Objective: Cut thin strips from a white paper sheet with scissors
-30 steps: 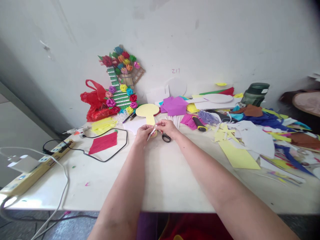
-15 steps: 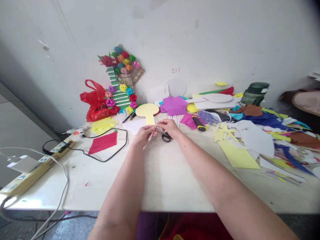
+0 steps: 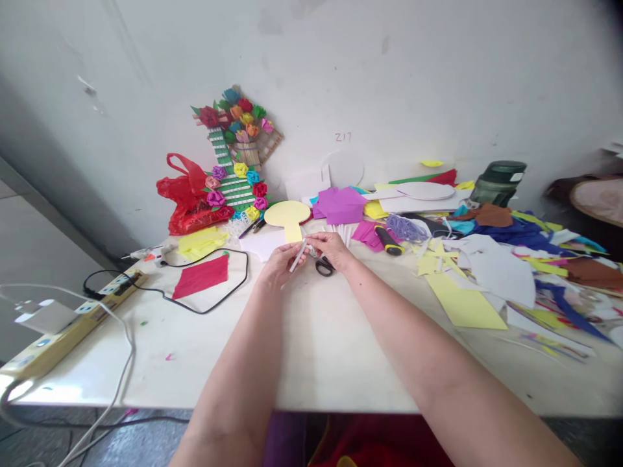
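A thin white paper strip (image 3: 297, 257) slants between my hands. My left hand (image 3: 282, 261) is closed around its lower part. The fingertips of my right hand (image 3: 329, 248) pinch its upper end, close to the left fingers. Black-handled scissors (image 3: 324, 266) lie on the table under my right hand, their blades mostly hidden. Just beyond my hands is a yellow paper piece (image 3: 287, 214) with an oval top and a straight stem. Several white paper rolls (image 3: 343, 231) lie behind my right hand.
On the left are a red paper sheet (image 3: 200, 277), a black cord, a power strip (image 3: 73, 327) and a red bag (image 3: 182, 201). A paper-flower model (image 3: 233, 155) leans on the wall. A yellow-black cutter (image 3: 388, 240), paper scraps (image 3: 501, 269) and a green bottle (image 3: 499, 183) are at the right.
The white strip stands more upright and shows more of its length between my fingers. Both hands have stayed in nearly the same place.
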`<state>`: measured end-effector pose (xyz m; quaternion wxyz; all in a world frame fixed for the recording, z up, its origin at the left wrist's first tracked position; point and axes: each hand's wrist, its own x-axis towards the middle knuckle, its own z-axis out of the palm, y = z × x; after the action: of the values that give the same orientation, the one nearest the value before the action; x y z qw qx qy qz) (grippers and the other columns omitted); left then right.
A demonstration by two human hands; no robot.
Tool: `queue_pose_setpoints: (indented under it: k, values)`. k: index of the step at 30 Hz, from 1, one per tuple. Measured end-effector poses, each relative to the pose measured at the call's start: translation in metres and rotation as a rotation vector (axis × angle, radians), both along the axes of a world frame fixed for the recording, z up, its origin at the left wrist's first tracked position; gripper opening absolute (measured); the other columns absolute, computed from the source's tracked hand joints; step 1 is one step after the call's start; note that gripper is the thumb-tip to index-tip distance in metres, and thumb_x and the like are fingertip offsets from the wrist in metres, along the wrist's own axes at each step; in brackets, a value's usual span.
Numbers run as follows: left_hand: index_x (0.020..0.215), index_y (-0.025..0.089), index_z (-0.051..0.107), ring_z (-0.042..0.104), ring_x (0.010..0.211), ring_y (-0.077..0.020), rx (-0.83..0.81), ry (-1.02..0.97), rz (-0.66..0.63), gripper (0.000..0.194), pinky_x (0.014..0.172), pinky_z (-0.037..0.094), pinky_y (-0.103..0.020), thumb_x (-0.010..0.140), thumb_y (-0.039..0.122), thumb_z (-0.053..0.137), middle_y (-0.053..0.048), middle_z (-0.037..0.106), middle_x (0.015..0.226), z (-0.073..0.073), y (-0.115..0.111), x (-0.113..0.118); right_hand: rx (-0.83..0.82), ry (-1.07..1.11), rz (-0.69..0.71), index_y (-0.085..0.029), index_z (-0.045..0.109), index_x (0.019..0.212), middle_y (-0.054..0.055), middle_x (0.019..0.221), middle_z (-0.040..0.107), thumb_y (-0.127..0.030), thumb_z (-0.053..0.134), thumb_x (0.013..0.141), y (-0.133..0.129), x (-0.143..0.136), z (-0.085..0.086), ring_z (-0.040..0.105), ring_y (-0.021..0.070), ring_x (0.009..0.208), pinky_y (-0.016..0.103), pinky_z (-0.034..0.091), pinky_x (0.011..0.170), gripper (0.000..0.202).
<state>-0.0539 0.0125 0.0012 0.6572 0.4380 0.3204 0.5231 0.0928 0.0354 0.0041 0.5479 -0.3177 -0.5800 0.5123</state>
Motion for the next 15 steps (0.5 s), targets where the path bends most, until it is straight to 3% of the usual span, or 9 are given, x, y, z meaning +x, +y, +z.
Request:
queue_pose_setpoints:
  k: [9,15]
  values:
    - [0.075,0.008,0.062,0.05,0.05,-0.006,0.0,-0.022,0.0,0.012,0.046,0.041,-0.015,0.068,0.017,0.064,-0.008,0.062,0.07,-0.0044,0.0029,0.0032,-0.063,0.07,0.043,-0.013,0.068,0.077,-0.002,0.054,0.057,-0.035,0.068,0.058,0.0036,0.0003,-0.0049,0.042,0.0046,0.044,0.018,0.034,0.041,0.03]
    - [0.073,0.007,0.063,0.054,0.052,-0.0079,-0.045,-0.005,0.049,0.01,0.05,0.047,-0.017,0.072,0.016,0.059,-0.011,0.064,0.073,-0.0018,0.001,0.0066,-0.079,0.075,-0.072,-0.012,0.063,0.065,-0.002,0.053,0.057,-0.032,0.071,0.054,0.0029,-0.0049,-0.0048,0.046,0.0059,0.044,0.018,0.034,0.04,0.024]
